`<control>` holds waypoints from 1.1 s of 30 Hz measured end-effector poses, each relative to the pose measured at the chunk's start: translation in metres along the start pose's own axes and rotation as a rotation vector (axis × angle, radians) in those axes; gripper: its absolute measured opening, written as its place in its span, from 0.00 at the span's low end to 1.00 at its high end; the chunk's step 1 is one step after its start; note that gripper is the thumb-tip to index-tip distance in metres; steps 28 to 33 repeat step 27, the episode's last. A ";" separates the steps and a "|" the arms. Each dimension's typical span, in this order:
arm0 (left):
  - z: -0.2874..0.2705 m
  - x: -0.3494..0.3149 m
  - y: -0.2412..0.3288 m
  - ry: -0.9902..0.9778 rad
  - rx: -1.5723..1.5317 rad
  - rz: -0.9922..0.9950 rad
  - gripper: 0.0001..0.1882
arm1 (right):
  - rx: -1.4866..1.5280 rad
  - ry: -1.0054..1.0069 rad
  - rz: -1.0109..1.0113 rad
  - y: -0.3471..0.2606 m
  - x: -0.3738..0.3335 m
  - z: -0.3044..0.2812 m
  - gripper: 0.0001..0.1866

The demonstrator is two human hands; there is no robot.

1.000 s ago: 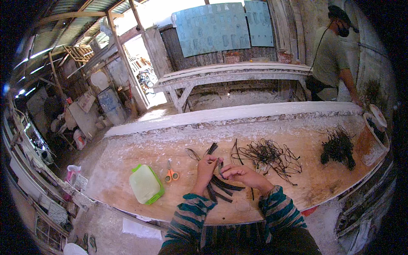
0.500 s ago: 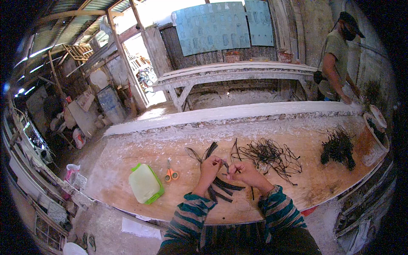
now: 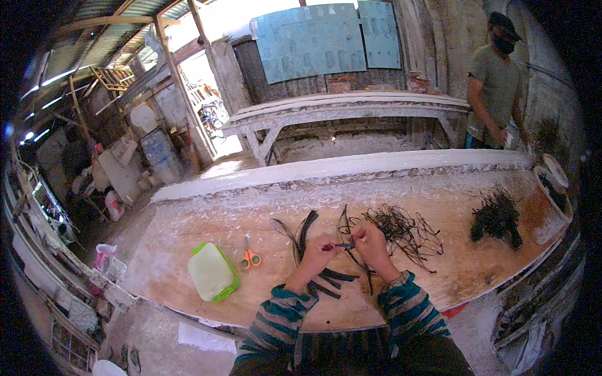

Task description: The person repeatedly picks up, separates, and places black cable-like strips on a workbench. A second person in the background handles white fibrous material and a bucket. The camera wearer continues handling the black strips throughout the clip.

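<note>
My left hand (image 3: 318, 252) and my right hand (image 3: 371, 243) are raised close together over the wooden table (image 3: 251, 301). Between them runs a thin black strip (image 3: 345, 246), pinched by the fingers of each hand. More black strips (image 3: 339, 274) lie on the wood under and beside my left hand, and others (image 3: 306, 229) stick out beyond it. Just past my right hand spreads a tangle of knotted black cords (image 3: 407, 230). Scissors with orange handles (image 3: 251, 259) rest to the left, beside a green-rimmed plastic container (image 3: 214, 272).
A dark bunch of cords (image 3: 496, 220) lies at the right, near a tilted clay-coloured bucket (image 3: 547, 210). A whitened beam (image 3: 351, 168) lines the table's far edge. A person (image 3: 493, 84) stands beyond the far right corner; a long whitened bench (image 3: 351, 106) is behind.
My right hand has turned and risen slightly, and the strip between my hands now lies more level. The person at the far right has straightened and turned more toward the table.
</note>
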State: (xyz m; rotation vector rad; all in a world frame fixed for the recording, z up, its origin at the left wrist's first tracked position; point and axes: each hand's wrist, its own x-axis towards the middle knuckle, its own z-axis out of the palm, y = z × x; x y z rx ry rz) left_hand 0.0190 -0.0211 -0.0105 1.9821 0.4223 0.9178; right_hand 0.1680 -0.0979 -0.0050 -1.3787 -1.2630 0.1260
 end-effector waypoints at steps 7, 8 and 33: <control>0.008 -0.008 0.014 -0.291 -0.245 -0.043 0.08 | -0.046 0.088 -0.039 0.003 0.005 -0.007 0.12; 0.007 -0.009 0.015 -0.337 -0.244 -0.051 0.08 | -0.019 0.085 -0.022 0.002 0.005 -0.006 0.14; 0.004 -0.008 0.021 -0.242 -0.332 -0.146 0.12 | 0.192 -0.133 0.199 0.018 0.002 -0.001 0.13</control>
